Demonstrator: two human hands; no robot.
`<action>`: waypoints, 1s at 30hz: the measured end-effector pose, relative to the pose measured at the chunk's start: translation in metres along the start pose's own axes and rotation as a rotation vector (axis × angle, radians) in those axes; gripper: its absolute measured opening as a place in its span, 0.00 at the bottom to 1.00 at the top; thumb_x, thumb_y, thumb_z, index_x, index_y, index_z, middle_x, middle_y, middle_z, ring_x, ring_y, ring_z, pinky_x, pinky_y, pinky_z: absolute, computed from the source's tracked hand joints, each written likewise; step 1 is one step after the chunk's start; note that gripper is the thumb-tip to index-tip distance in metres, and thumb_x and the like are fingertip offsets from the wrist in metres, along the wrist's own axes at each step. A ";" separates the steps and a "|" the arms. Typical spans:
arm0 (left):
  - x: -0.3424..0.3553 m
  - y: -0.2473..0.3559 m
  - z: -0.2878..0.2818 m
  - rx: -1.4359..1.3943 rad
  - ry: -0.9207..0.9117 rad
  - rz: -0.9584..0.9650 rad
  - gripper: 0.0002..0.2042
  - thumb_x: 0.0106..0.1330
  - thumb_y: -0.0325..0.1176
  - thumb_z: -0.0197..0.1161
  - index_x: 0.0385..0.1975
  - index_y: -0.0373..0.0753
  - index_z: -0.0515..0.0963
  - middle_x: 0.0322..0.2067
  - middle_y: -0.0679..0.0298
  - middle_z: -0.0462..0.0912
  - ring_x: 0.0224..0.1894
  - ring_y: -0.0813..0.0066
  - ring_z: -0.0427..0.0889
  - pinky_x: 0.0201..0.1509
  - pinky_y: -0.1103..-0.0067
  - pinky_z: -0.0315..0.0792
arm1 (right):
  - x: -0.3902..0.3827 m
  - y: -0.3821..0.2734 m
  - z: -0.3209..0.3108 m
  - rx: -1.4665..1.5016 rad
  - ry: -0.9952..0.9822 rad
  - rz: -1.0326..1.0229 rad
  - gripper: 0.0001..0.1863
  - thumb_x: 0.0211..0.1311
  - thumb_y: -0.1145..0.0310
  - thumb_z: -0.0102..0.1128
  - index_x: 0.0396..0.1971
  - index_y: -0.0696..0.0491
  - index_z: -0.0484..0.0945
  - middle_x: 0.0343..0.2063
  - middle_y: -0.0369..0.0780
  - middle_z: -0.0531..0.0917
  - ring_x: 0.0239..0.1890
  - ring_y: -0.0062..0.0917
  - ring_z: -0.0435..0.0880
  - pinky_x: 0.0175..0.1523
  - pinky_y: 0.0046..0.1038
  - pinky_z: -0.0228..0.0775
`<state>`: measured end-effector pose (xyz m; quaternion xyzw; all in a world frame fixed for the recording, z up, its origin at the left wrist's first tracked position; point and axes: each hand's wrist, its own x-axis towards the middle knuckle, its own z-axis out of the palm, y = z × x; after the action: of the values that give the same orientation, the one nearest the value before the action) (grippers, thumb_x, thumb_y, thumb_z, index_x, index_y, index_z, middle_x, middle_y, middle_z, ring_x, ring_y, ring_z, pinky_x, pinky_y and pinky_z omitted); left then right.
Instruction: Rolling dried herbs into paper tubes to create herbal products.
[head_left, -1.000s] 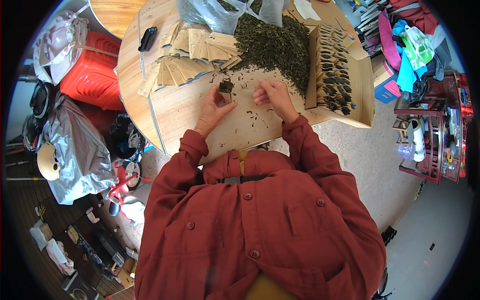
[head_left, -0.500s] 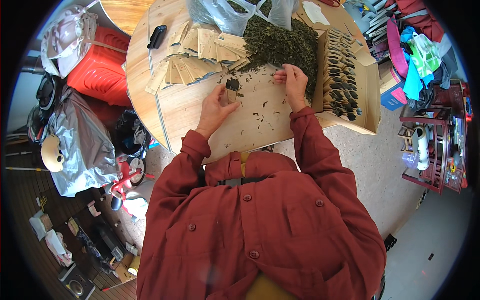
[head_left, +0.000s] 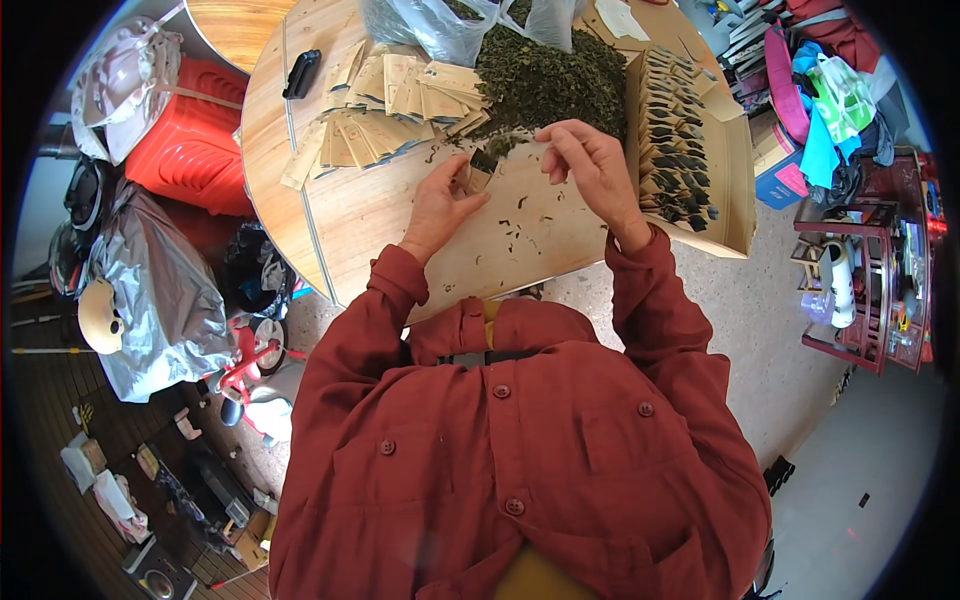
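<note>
My left hand (head_left: 437, 208) grips a small brown paper packet (head_left: 479, 179) between thumb and fingers, its dark-lined mouth open and tilted toward the right. My right hand (head_left: 600, 180) is closed in a pinch on a pale, thin scoop (head_left: 524, 148), partly hidden by the fingers and blurred. Dried leaves sit on the scoop's tip, just beside the packet's mouth. A large heap of dark green dried leaves (head_left: 560, 88) lies beyond both hands. Flat brown packets (head_left: 405, 90) are fanned out in overlapping rows at the far left of the heap.
An open cardboard box (head_left: 738, 190) at the right holds rows of filled packets (head_left: 675, 140). A clear plastic bag (head_left: 440, 30) lies behind the heap. A black stapler-like object (head_left: 302, 74) rests on the round wooden table (head_left: 270, 150). Leaf crumbs dot the tabletop near me.
My right hand has drawn back from the edge of the leaf heap, bringing the leaf-laden scoop toward the packet. My left hand has tilted the packet rightward.
</note>
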<state>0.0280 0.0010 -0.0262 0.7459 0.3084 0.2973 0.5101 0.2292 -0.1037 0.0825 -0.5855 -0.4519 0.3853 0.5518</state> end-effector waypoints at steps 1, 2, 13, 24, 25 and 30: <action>0.000 0.000 0.001 -0.003 0.001 0.000 0.26 0.49 0.30 0.73 0.50 0.33 0.73 0.35 0.60 0.79 0.35 0.73 0.76 0.41 0.78 0.73 | 0.000 -0.004 0.003 -0.089 -0.058 0.004 0.13 0.71 0.67 0.47 0.40 0.59 0.78 0.21 0.35 0.78 0.24 0.14 0.76 0.31 0.17 0.68; 0.001 -0.001 0.001 0.000 0.007 -0.007 0.26 0.48 0.30 0.73 0.49 0.33 0.73 0.35 0.59 0.79 0.35 0.72 0.76 0.41 0.78 0.73 | 0.002 -0.008 0.005 -0.092 -0.060 0.005 0.13 0.71 0.67 0.47 0.40 0.59 0.78 0.21 0.35 0.78 0.24 0.14 0.76 0.31 0.17 0.68; -0.007 -0.006 0.000 0.063 0.025 0.006 0.28 0.46 0.33 0.74 0.49 0.34 0.72 0.37 0.54 0.81 0.34 0.65 0.79 0.40 0.75 0.74 | 0.011 -0.018 0.027 -0.726 -0.224 -0.541 0.08 0.64 0.70 0.54 0.39 0.58 0.77 0.32 0.46 0.81 0.33 0.43 0.80 0.37 0.35 0.72; -0.008 0.000 0.001 0.044 -0.052 -0.041 0.26 0.47 0.32 0.73 0.47 0.34 0.72 0.33 0.55 0.80 0.35 0.62 0.80 0.41 0.73 0.74 | 0.010 -0.015 0.031 -0.682 -0.226 -0.444 0.08 0.65 0.71 0.53 0.40 0.58 0.78 0.26 0.43 0.81 0.28 0.30 0.81 0.33 0.27 0.71; -0.010 -0.007 0.001 0.046 -0.049 -0.040 0.26 0.47 0.32 0.73 0.47 0.34 0.72 0.33 0.55 0.80 0.35 0.62 0.80 0.41 0.73 0.74 | 0.011 -0.017 0.026 -0.616 -0.165 -0.397 0.09 0.67 0.71 0.52 0.40 0.58 0.78 0.26 0.40 0.81 0.26 0.23 0.81 0.32 0.25 0.71; -0.015 -0.002 0.006 -0.091 -0.025 0.010 0.28 0.47 0.32 0.73 0.50 0.34 0.72 0.37 0.56 0.80 0.38 0.63 0.79 0.43 0.73 0.73 | 0.006 0.030 0.010 -0.226 0.111 -0.058 0.12 0.69 0.70 0.49 0.45 0.60 0.77 0.27 0.37 0.81 0.27 0.15 0.79 0.35 0.19 0.73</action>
<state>0.0224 -0.0137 -0.0315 0.7272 0.2846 0.3042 0.5456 0.2243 -0.0947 0.0516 -0.6510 -0.4782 0.2826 0.5174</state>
